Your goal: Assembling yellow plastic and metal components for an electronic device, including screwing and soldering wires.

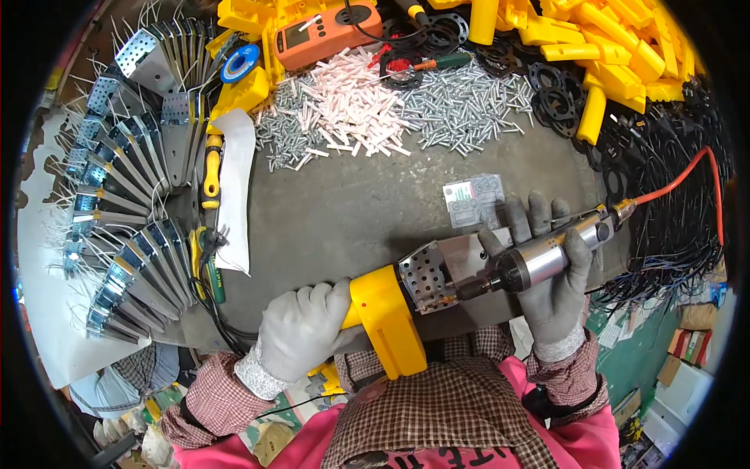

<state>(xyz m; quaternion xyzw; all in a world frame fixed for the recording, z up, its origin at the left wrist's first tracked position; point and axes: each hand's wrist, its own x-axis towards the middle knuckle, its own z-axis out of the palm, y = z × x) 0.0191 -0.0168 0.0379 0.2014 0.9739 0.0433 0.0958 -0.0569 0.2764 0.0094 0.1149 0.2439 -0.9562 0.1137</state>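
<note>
Your left hand (303, 330) closes around the handle of the yellow housing (388, 324), back of the glove showing; your right hand (553, 301) cradles the silver driver (543, 262), thumb across its barrel, fingertips raised. In the head view, the housing lies at the near edge of the surface (336, 203), against the perforated metal bracket (427, 275). It looks light, stiff and smooth: hold that handle. The driver is probably heavier.

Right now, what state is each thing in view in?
Left hand: closed on the yellow casing
Right hand: holding the power driver
Red hose: attached to the driver
Black plug: unplugged
Orange meter: face up
Screws: loose, heaped
Yellow screwdriver: lying down, unheld
</note>
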